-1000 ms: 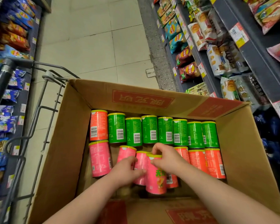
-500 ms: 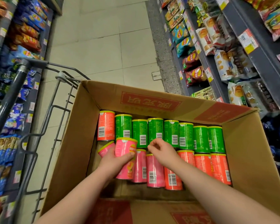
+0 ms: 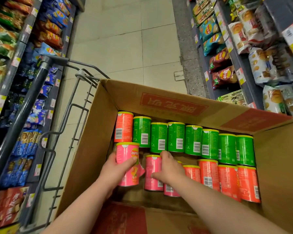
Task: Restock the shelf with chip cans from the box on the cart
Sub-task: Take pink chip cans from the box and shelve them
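A: Start at the left. What are those fingers doing?

B: The left hand (image 3: pixel 114 171) is down in the box (image 3: pixel 91 149). Its fingers (image 3: pixel 112 157) curl round the left side of a pink can (image 3: pixel 127 153), and the thumb presses across the front just under the logo. It is a close grip, with no gap showing.

A: What's around them?

B: Left of the fingers is the box wall, then the cart (image 3: pixel 64 114) frame. Just past the held can's yellow lid lies a lone orange can (image 3: pixel 123 127), at the left end of the far row.

A: And the right hand?

B: The right hand (image 3: pixel 170 168) lies over a second pink can (image 3: pixel 153 168). The thumb stretches left across the can's front, and the fingers run up its right edge with their tips at the yellow lid. They are curled narrowly onto it. A third pink can (image 3: pixel 170 191) sits under the palm, with only its lower end showing.

A: Beyond the fingertips?

B: Green cans (image 3: pixel 193 141) lie side by side, barcodes up, and the nearest is just past the fingertips. Right of the hand, a row of orange cans (image 3: pixel 227 179) runs towards the box's right wall.

A: The shelf?

B: Shelves (image 3: pixel 243 78) of snack bags stand to the right of the box, well apart from both hands.
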{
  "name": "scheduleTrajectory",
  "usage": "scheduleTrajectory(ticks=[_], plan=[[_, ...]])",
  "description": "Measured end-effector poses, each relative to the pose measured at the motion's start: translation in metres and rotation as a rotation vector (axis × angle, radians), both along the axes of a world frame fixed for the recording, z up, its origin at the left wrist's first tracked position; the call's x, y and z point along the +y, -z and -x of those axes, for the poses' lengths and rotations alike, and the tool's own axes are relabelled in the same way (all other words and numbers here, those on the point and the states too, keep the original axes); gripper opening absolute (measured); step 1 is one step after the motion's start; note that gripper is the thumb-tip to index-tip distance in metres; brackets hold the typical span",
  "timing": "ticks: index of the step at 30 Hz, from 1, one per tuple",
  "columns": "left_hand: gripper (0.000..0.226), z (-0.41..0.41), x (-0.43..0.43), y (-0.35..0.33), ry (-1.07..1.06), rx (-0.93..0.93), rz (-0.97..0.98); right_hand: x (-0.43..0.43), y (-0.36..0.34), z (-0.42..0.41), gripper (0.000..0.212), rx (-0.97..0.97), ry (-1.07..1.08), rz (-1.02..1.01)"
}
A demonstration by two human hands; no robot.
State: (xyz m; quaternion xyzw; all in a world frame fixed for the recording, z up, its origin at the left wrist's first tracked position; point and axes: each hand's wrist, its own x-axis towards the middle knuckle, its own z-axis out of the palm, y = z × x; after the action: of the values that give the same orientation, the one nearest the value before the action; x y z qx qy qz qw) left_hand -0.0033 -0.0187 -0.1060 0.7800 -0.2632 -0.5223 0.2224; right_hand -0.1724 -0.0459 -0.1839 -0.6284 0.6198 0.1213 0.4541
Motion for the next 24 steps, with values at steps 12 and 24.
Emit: scheduleTrajectory(ticks=[12,24], plan=[[0.034,0.001,0.001,0.000,-0.016,-0.015,-0.024,0.023,0.001,-0.024,0.110,-0.036,0.008,-0.040],[0.036,0.002,0.001,0.001,0.018,-0.042,-0.057,0.014,-0.004,-0.010,0.107,-0.262,0.209,-0.189]])
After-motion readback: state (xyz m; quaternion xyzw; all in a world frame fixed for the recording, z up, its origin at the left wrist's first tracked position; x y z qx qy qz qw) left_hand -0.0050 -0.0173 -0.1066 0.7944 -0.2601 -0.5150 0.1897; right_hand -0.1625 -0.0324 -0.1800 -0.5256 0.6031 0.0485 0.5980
